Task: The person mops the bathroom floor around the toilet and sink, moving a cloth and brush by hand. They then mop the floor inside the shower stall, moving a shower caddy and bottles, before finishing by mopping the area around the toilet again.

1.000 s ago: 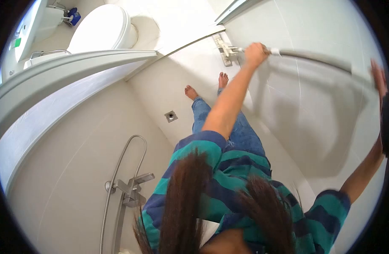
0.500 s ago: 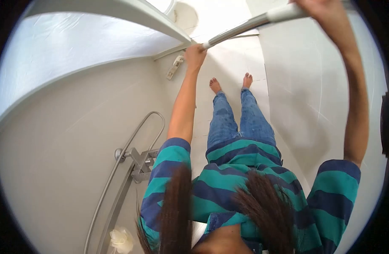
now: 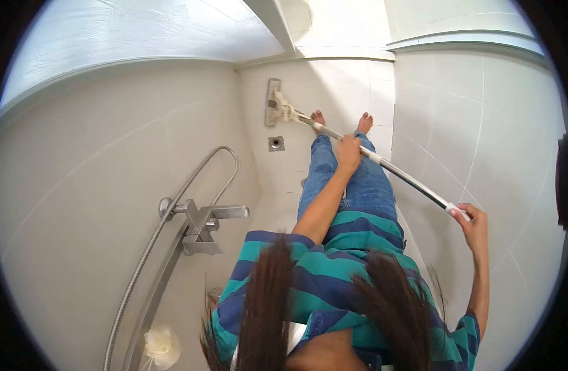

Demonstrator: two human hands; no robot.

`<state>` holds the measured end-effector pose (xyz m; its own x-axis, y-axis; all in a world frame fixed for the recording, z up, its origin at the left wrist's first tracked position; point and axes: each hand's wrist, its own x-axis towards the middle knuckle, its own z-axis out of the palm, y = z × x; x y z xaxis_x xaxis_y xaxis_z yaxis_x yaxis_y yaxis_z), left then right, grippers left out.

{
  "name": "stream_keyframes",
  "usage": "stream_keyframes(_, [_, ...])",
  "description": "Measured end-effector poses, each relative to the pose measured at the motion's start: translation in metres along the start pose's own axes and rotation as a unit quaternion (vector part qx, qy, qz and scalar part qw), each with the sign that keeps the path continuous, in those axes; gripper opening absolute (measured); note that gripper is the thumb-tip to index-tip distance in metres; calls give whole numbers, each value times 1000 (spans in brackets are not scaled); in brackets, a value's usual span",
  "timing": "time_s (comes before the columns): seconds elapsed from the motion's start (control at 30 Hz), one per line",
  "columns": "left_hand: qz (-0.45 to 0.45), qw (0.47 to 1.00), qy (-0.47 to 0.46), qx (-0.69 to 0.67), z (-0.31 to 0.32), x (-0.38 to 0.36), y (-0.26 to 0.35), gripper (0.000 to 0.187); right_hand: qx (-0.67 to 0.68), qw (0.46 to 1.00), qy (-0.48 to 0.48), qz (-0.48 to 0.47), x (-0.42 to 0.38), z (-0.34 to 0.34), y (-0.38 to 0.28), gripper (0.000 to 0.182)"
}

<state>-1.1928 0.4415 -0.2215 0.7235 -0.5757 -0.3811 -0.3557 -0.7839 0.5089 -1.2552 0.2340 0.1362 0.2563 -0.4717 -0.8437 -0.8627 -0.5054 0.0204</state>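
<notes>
A flat mop [image 3: 414, 181] with a long metal pole slants across my body. Its narrow rectangular head [image 3: 272, 102] is down by the tiled floor, left of my bare feet. My left hand [image 3: 349, 153] is wrapped round the middle of the pole, in front of my jeans. At the pole's white upper end, my right hand [image 3: 472, 224] holds it with thumb and fingers, out to the right near the wall. Just below the mop head is a square floor drain [image 3: 276, 144].
On the left wall are a metal shower mixer [image 3: 203, 222] and a looping shower hose [image 3: 149, 253]. A cream bath puff [image 3: 162, 347] hangs low at the left. A raised sill [image 3: 342, 54] crosses the floor ahead, and a tiled wall [image 3: 448, 130] stands close on the right.
The mop has swung from raised high at the upper right to slanting down leftward, its head now left of my feet. Both hands have come down and nearer my body, still on the pole.
</notes>
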Motion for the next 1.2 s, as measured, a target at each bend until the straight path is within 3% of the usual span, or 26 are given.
stream_keyframes(0.03, [-3,1000,-16,-3,-3,-4,-4,15,40,998,-15,39,-3,5,-7,36])
stream_keyframes(0.17, [-64,997,44,14,-25,1,-70,9,17,988,34,-147,29,39,-28,35])
stream_keyframes(0.3, [-86,991,104,-28,-20,13,-71,5,-24,974,40,-223,31,33,-40,35])
stream_keyframes(0.33, [-56,986,159,13,3,10,-60,7,-51,972,35,-227,28,27,-26,34])
stream_keyframes(0.37, [-45,986,146,70,27,9,-47,7,-72,969,38,-232,26,23,-15,34])
stream_keyframes(0.5, [-58,995,87,-7,103,3,62,6,-83,982,95,-143,2,-12,72,34])
stream_keyframes(0.6, [-5,999,47,7,92,-14,126,5,-24,981,129,-142,-9,-26,131,30])
stream_keyframes(0.7, [12,993,105,-46,78,-31,85,3,31,969,119,-213,-5,-8,128,25])
stream_keyframes(0.77, [-10,985,149,-83,41,-33,63,5,-35,957,177,-225,-7,17,108,22])
stream_keyframes(0.83, [44,978,198,-47,44,-26,37,8,-19,943,192,-269,-5,17,95,22])
stream_keyframes(0.93, [13,989,146,-36,48,-23,52,12,-35,924,212,-318,-5,10,107,22])
stream_keyframes(1.03, [51,990,120,-54,83,-17,110,17,-16,943,213,-254,-31,-15,143,18])
stream_keyframes(1.1, [111,974,143,-139,67,-20,169,18,-110,895,278,-330,-58,-35,179,16])
stream_keyframes(1.2, [123,957,139,-222,61,-26,244,17,-117,908,298,-271,-114,-65,174,17])
